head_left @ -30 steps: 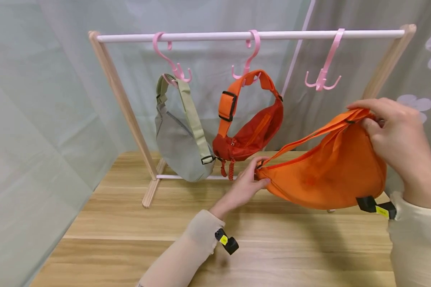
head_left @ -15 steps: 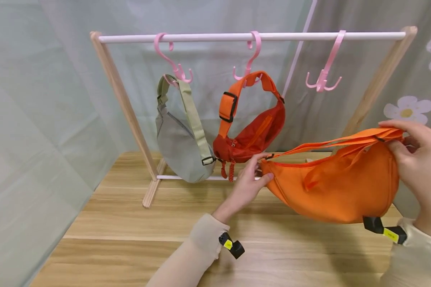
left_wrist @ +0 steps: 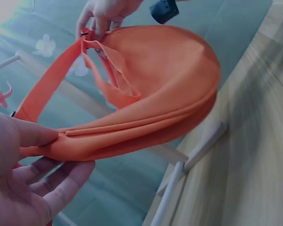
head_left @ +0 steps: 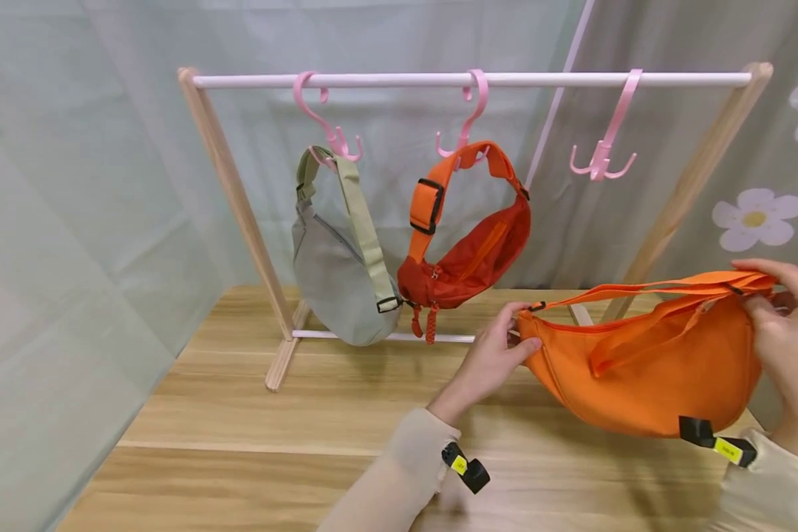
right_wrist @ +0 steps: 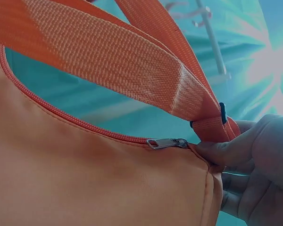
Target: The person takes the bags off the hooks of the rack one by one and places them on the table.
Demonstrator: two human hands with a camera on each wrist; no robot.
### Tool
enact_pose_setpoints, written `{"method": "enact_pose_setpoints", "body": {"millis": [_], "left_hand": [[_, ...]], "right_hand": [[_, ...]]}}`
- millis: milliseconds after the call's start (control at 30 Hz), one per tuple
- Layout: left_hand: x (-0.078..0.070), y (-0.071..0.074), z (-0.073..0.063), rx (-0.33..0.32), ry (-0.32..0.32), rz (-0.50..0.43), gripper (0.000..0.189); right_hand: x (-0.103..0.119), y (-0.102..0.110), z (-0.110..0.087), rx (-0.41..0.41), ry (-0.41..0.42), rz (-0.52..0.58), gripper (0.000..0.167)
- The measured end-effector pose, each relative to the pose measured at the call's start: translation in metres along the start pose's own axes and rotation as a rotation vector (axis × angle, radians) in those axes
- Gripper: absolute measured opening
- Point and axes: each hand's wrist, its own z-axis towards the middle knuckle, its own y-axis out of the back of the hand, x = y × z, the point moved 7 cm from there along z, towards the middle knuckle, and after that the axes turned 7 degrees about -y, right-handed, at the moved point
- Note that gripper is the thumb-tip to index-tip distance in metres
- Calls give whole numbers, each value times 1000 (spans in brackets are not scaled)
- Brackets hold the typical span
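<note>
- Orange bag (head_left: 645,384): 4 o'clock in head view, over table (head_left: 239,443)
- Left hand (head_left: 492,358): pinches bag's 9 o'clock end
- Right hand (head_left: 794,351): grips bag's 2 o'clock corner by buckle (right_wrist: 223,113)
- Red bag (head_left: 475,262), grey bag (head_left: 335,288): on pink hooks (head_left: 485,92), toward 10 o'clock

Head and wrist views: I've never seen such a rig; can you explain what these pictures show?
There is no machine, just a person's bare left hand and right hand. The head view is filmed from the person's head, looking forward and down; each wrist view is filmed from that wrist. On the wooden table stands a rack with three pink hooks. A grey bag hangs from one and a red bag from another; the third carries none. The hands hold an orange bag by its two ends.
</note>
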Motion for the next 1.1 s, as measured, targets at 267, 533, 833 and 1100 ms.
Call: {"method": "enact_pose_setpoints", "body": {"millis": [267, 533, 833, 1100], "left_hand": [[6, -22, 2, 39, 50, -112, 49], [25, -38, 1, -13, 86, -244, 48], [46, -57, -1, -127, 134, -350, 46], [57, -76, -6, -43, 183, -258, 60]], "right_hand": [[-25, -4, 5, 4, -76, -18, 43], [-38, -3, 4, 4, -144, -27, 50], [-58, -2, 12, 19, -195, -45, 55], [-98, -11, 15, 106, -306, -27, 64]]}}
